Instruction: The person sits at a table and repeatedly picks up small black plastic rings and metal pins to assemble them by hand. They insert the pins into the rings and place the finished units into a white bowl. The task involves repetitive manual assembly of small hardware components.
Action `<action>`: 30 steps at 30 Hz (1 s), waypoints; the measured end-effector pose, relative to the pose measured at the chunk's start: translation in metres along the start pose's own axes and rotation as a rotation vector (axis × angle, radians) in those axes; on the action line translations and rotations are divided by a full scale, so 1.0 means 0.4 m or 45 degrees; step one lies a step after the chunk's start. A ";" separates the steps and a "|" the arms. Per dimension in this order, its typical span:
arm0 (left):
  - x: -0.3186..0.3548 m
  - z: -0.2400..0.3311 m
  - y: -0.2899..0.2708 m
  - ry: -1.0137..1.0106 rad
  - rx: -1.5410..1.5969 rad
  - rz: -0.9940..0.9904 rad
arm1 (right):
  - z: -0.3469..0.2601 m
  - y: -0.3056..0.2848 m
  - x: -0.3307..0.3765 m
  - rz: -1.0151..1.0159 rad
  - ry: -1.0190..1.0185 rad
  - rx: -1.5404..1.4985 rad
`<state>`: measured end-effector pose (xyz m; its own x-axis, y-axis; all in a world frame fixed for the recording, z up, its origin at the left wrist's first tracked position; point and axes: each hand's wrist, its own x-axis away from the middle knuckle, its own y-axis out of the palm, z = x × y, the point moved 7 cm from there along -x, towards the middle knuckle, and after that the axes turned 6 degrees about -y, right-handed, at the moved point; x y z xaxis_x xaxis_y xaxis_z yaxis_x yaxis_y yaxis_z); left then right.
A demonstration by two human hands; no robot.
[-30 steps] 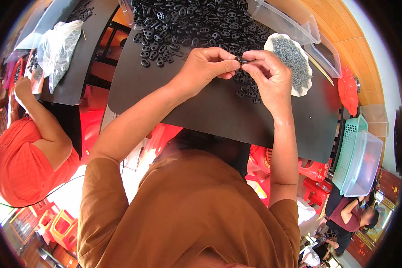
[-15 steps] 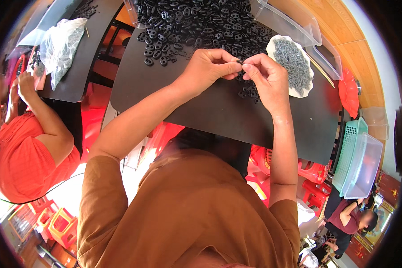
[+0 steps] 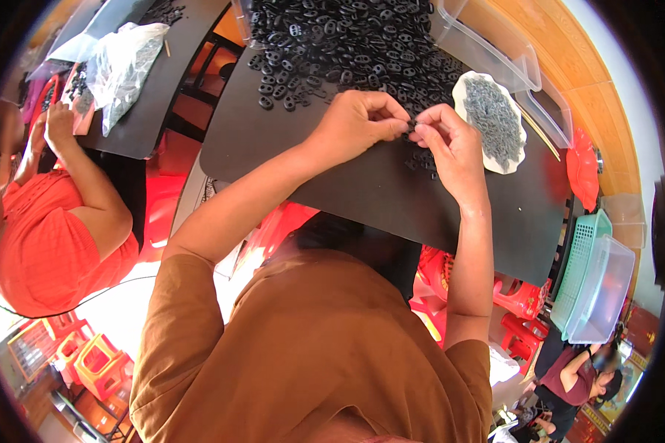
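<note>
Over the dark table, my left hand (image 3: 356,127) and my right hand (image 3: 452,148) meet at the fingertips. Both are closed in a pinch on a small black plastic piece (image 3: 412,128), mostly hidden by the fingers. Beyond them spreads a big heap of black oval plastic pieces with two holes (image 3: 340,44), which look like cord locks. A few smaller black parts (image 3: 421,160) lie just below my right fingers. To the right of that hand, a white scalloped dish (image 3: 521,156) holds many tiny grey pieces that look like springs.
Clear plastic bins (image 3: 495,52) stand at the table's far right, near thin wooden sticks (image 3: 543,136). A green basket (image 3: 580,258) and a clear tub hang off the right side. Left, a person in red (image 3: 59,244) works at another table with a plastic bag (image 3: 129,66). Red stools (image 3: 521,295) stand below.
The whole view has shifted slightly, so the table and heap sit farther right and lower. My fingertips have come a little apart, still pinching at the small piece.
</note>
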<state>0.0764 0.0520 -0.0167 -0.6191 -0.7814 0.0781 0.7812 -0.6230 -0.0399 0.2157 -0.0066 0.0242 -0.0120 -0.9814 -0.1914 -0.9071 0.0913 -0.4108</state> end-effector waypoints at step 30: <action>0.080 0.091 -0.178 0.483 -0.686 0.492 | 0.068 0.052 0.049 0.055 0.143 -0.276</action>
<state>0.0041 0.0726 0.0250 -0.3708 -0.8456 -0.3840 0.8613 -0.1583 -0.4829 0.2080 -0.0194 -0.0125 -0.0884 -0.9911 -0.0996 -0.9737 0.1071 -0.2013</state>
